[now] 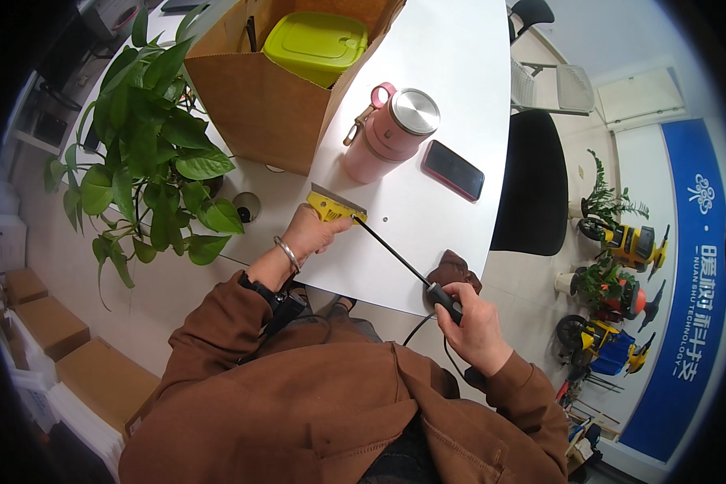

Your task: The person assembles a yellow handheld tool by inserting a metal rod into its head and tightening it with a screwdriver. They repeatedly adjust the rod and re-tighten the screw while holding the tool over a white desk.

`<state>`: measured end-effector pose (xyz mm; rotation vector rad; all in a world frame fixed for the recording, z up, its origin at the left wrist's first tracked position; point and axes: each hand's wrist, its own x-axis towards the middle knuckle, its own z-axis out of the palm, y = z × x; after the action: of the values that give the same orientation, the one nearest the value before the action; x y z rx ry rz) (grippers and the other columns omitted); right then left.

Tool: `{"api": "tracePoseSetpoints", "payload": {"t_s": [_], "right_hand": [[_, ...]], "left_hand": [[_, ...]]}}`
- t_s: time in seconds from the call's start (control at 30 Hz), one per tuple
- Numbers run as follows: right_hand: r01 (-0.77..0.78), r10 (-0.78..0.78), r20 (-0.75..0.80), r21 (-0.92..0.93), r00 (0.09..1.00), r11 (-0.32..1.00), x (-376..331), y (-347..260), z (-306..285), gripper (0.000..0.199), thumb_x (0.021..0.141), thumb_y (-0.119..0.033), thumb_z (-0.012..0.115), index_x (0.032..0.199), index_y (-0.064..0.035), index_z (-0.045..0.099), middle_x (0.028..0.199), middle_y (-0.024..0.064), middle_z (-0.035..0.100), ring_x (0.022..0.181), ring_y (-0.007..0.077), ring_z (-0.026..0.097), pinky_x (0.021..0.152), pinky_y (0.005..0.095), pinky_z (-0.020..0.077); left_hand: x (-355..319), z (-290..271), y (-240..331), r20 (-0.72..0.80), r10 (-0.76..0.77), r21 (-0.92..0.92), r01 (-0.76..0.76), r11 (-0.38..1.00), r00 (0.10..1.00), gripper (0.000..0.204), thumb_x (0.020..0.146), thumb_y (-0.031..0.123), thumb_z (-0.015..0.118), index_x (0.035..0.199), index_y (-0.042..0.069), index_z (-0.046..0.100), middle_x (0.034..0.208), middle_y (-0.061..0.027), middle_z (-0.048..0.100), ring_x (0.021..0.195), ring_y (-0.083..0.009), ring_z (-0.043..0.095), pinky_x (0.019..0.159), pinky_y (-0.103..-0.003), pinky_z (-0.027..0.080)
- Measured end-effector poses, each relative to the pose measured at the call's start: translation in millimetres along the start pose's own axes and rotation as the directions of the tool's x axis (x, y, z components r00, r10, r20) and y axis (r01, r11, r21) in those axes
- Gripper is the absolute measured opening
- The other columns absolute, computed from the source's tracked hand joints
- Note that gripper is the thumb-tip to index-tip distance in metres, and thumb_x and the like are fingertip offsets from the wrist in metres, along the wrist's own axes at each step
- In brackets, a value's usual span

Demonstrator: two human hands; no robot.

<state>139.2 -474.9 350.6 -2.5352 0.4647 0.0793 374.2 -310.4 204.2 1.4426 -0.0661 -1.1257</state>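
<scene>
Between the fingers of my left hand (308,232) is a yellow scraper head (329,205) with a metal blade along its far edge. It is held just above the near part of the white table. My right hand (473,326) is closed round the black handle of a long-shafted screwdriver (394,252). The shaft slants up and left, and its tip meets the right end of the scraper head; the exact contact is too small to make out. A small round metal piece (385,219), perhaps a screw, lies on the tabletop right of the scraper head.
A pink tumbler (379,149) and a phone (453,170) stand and lie beyond my hands. Brown cloth (458,268) sits at the table edge. A paper bag (258,105) holds a green-lidded box (316,40). Leafy plant (161,145) left; black chair (532,185) right.
</scene>
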Motion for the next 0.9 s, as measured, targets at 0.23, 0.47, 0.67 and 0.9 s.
{"api": "tracePoseSetpoints", "payload": {"t_s": [0.23, 0.47, 0.67, 0.9], "right_hand": [[0.084, -0.087, -0.02, -0.122, 0.996, 0.989, -0.4, -0.8, -2.1, 0.026, 0.084, -0.012, 0.07, 0.105, -0.0024, 0.057, 0.083, 0.0145, 0.066, 0.066, 0.0339, 0.065, 0.057, 0.0423, 0.0517], [0.21, -0.23, -0.014, -0.363, 0.973, 0.908, 0.6, -6.6, -6.4, 0.026, 0.085, -0.014, 0.069, 0.106, -0.0045, 0.056, 0.08, 0.0081, 0.059, 0.061, 0.0273, 0.061, 0.051, 0.0362, 0.0501], [0.225, -0.254, -0.032, -0.367, 0.967, 0.903, 1.8, -9.1, -8.9, 0.028, 0.083, -0.012, 0.071, 0.107, -0.0051, 0.057, 0.079, 0.0074, 0.061, 0.06, 0.0253, 0.061, 0.05, 0.0353, 0.0495], [-0.003, 0.003, -0.011, -0.043, 1.0, 0.999, 4.0, -7.1, -10.5, 0.02, 0.083, -0.01, 0.07, 0.1, -0.0034, 0.061, 0.077, 0.0129, 0.068, 0.062, 0.0311, 0.066, 0.056, 0.0381, 0.0518]], "left_hand": [[5.3, -0.1, -7.8, -0.05, 0.048, 0.154, -0.04, 0.987, 0.998, 0.021, 0.081, 0.017, 0.077, 0.09, -0.001, 0.07, 0.068, -0.003, 0.064, 0.05, -0.0096, 0.053, 0.043, -0.026, 0.043], [15.9, -2.7, -25.1, -0.083, 0.218, 0.363, -0.174, 0.916, 0.972, 0.033, 0.077, 0.027, 0.078, 0.092, -0.002, 0.073, 0.08, -0.0116, 0.074, 0.071, -0.0215, 0.07, 0.068, -0.033, 0.054], [12.6, -4.2, -23.6, -0.104, 0.229, 0.507, -0.146, 0.849, 0.968, 0.042, 0.073, 0.04, 0.076, 0.09, 0.001, 0.073, 0.08, -0.0137, 0.073, 0.073, -0.0285, 0.071, 0.07, -0.036, 0.055], [-1.0, 0.2, -7.3, -0.108, 0.197, 0.608, -0.092, 0.788, 0.975, 0.036, 0.077, 0.029, 0.077, 0.094, -0.002, 0.072, 0.084, -0.0102, 0.074, 0.072, -0.0188, 0.07, 0.069, -0.031, 0.054]]}}
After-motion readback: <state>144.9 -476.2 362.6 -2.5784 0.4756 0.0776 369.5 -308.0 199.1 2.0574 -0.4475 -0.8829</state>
